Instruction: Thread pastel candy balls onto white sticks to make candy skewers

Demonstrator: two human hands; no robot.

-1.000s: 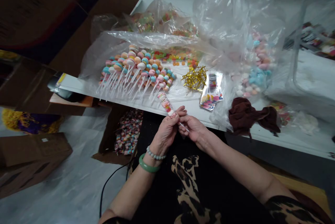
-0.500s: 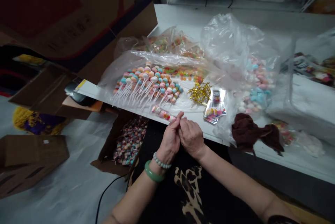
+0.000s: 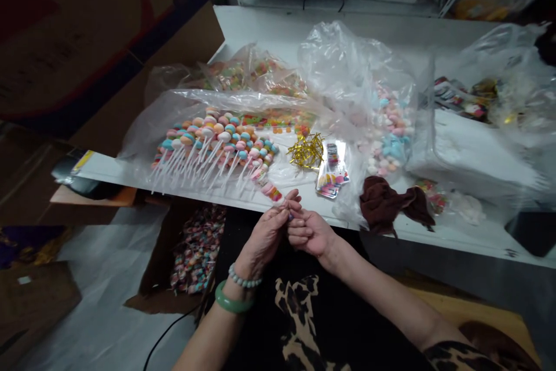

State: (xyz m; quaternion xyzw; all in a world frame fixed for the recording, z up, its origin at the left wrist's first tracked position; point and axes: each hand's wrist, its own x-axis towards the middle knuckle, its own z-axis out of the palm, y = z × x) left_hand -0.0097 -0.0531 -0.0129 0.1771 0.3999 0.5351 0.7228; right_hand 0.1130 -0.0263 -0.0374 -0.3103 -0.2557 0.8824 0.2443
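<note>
Your left hand (image 3: 270, 226) had the wrapped candy stick (image 3: 267, 186) pinched at its lower end, its printed length slanting up and away over the front of the white table (image 3: 108, 171), towards the unwrapped candy pops (image 3: 208, 139). Your right hand (image 3: 313, 233) had its fingers curled in against the left fingertips; whether they gripped the stick, the wrapper's end or a tie, you could not have told from this view, since the knuckles hid it. The step in hand looked like closing the wrapper around the stick. The gold ties (image 3: 306, 151) and the flat printed wrappers (image 3: 333, 168) lay farther back on the table, both near. As I judged it, the next move called for a steady left pinch and a small, firm turn of the right fingers, so that the gathered film would not slip open.
</note>
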